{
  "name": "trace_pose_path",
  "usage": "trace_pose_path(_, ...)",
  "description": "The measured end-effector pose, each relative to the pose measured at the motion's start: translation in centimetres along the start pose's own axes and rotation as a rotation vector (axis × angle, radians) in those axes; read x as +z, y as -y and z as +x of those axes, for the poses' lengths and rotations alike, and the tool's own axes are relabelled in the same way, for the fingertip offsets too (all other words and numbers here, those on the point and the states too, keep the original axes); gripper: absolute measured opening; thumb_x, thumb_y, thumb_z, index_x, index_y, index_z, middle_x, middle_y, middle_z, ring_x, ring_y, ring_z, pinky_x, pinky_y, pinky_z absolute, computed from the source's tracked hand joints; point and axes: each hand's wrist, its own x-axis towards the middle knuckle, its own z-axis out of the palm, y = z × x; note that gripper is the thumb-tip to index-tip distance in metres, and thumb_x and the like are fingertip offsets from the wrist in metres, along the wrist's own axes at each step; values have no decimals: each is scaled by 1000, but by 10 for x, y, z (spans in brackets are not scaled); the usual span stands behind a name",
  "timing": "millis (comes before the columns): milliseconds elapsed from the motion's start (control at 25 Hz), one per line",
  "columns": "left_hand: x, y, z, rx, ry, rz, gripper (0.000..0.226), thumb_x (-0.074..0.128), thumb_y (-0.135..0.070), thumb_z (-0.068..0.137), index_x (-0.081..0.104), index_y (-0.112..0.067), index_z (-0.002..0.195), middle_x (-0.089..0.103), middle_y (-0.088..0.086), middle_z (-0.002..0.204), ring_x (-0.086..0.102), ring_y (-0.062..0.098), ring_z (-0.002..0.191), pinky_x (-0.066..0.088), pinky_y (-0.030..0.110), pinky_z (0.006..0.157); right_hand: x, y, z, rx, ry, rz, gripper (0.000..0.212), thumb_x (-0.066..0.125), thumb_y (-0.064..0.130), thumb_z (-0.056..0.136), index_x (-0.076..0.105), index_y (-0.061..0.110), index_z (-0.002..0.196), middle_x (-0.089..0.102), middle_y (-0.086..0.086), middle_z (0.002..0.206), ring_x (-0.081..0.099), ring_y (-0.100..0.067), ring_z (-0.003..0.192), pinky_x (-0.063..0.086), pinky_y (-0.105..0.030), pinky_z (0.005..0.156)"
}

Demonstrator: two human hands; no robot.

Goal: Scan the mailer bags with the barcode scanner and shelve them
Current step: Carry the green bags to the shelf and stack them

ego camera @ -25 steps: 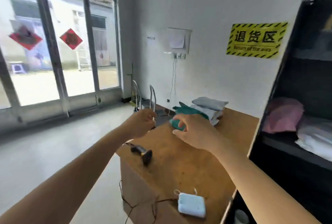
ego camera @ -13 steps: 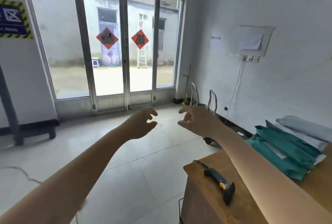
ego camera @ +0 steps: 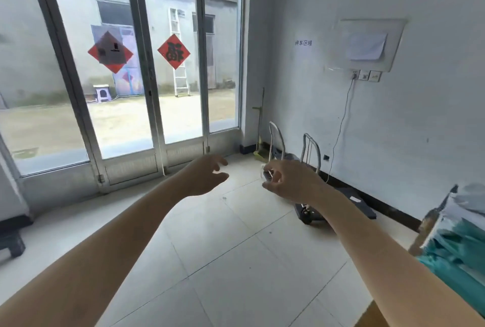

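Both my arms reach forward over the tiled floor, away from the table. My left hand (ego camera: 206, 177) is empty, its fingers loosely spread. My right hand (ego camera: 291, 182) is also empty, with fingers loosely curled. A blurred stack of teal and grey mailer bags (ego camera: 459, 242) shows at the right edge, beside my right forearm. The barcode scanner and the shelf are out of view.
Glass doors (ego camera: 157, 77) with red diamond decorations fill the far wall. Two folded hand trolleys (ego camera: 307, 169) lean at the white wall to the right, under a socket with a hanging cable. A dark shelf foot (ego camera: 11, 237) stands at the left edge.
My view has swung left, away from the table. The scanner and most of the bag stack have left the frame. Both hands stay raised and empty in front of me.
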Motion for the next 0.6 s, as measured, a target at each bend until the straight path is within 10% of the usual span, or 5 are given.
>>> trace_pose_path(320, 101, -76, 274, 396, 375, -179, 28, 71, -13, 79, 61, -13, 106, 65, 8, 100, 64, 24, 90, 51, 31, 83, -42, -159, 49, 674, -174, -93, 45, 56, 38, 90, 52, 21, 131, 67, 1, 110, 60, -20, 103, 48, -34, 87)
trace_pose_path(600, 258, -250, 341, 828, 724, -253, 31, 71, -18, 80, 62, -14, 110, 62, 5, 97, 61, 19, 88, 47, 24, 75, -81, -268, -32, 1230, -362, -191, 45, 57, 40, 90, 55, 19, 130, 65, -2, 122, 62, -22, 106, 50, -34, 87)
